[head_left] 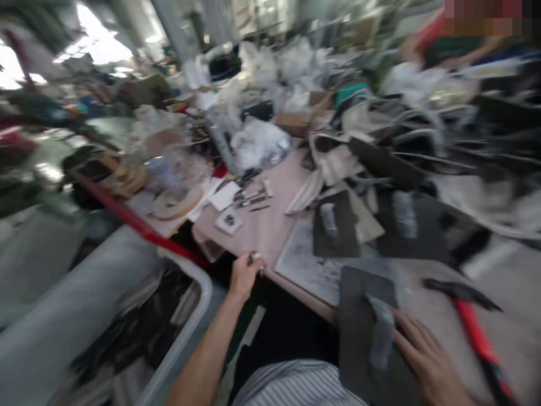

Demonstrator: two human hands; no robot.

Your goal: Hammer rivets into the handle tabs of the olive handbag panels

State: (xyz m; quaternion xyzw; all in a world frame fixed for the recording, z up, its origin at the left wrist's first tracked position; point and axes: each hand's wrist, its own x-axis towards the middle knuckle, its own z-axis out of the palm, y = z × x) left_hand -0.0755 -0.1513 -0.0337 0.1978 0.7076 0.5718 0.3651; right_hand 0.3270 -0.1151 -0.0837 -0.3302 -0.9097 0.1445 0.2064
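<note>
The whole view is smeared by motion. My left hand (245, 274) reaches forward to the near edge of the pinkish worktable (262, 225), its fingers closed round a small silvery object I cannot make out. My right hand (426, 355) lies on a dark grey flat piece (359, 327) at the table's front, fingers stretched out and touching a lighter grey strip (382, 332) on it. A hammer with a red handle (473, 321) lies just to the right of that hand.
More dark flat pieces (336, 225) with pale strips, small tools (251, 197), tape rolls (175, 200) and white bags (257, 141) crowd the table. A grey bin (181, 338) stands at lower left under a red bar (135, 223). Another person (448, 45) is at top right.
</note>
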